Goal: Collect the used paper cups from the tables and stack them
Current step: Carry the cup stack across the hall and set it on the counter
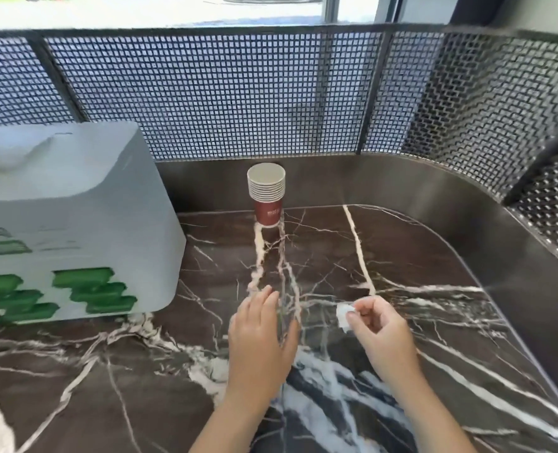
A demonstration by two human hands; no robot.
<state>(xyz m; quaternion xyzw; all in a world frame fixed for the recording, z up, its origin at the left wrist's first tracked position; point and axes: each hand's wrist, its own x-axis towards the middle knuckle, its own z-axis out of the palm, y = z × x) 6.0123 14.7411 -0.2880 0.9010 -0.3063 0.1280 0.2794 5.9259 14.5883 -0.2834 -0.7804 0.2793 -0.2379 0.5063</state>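
Observation:
A stack of several red paper cups [267, 197] with white rims stands upright at the back of the dark marble table [402, 256], close to the metal back wall. My left hand [260, 335] hovers over the table in front of the stack, fingers straight and holding nothing. To its right, my right hand [380, 325] pinches a small crumpled white paper scrap [344, 313] between thumb and fingers. Both hands are well short of the cups.
A large white box with green markings [71, 223] sits on the table at the left, beside the cup stack. A curved metal rim [506, 256] and black mesh screen [238, 93] enclose the table's back and right side.

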